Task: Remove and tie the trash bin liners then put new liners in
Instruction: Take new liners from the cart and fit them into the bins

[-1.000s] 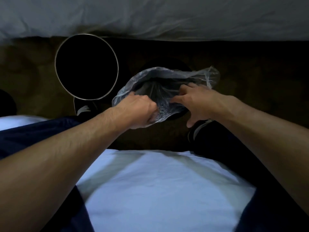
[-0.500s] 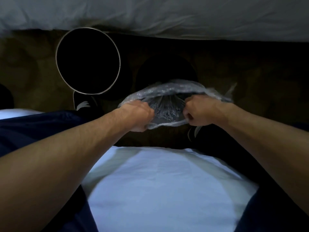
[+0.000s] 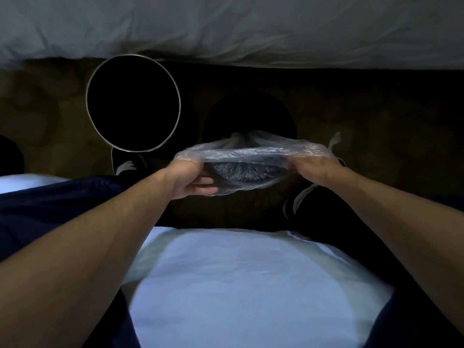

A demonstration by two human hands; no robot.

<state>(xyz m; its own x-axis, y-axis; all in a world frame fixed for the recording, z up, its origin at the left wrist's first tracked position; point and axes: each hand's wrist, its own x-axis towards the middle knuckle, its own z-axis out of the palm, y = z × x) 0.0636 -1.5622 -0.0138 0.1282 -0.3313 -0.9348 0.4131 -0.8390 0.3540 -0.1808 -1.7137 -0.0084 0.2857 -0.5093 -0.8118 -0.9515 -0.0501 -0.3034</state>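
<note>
Gripping the left end of a clear plastic liner (image 3: 251, 156) with the left hand (image 3: 190, 180), fingers curled over its top edge and thumb tucked beneath. Clutching the opposite end in the right hand (image 3: 315, 169), fingers folded around the bunched film, a loose strip of plastic sticking up just beyond the knuckles. Holding the liner stretched wide and nearly flat between both hands, crinkled bottom showing through the film. Suspending it in front of a dark round bin (image 3: 248, 109), far edge overlapping the bin's near side; impossible to tell whether touching. Working beside a second bin (image 3: 133, 104), ringed by a bright metal rim, standing just to the left on the brown floor (image 3: 376, 109). Showing a white shirt (image 3: 238, 285) and dark blue trousers (image 3: 50, 197) filling the foreground, black shoes (image 3: 125, 167) planted on either side below the liner, pale bedding (image 3: 226, 26) hanging across the top.
</note>
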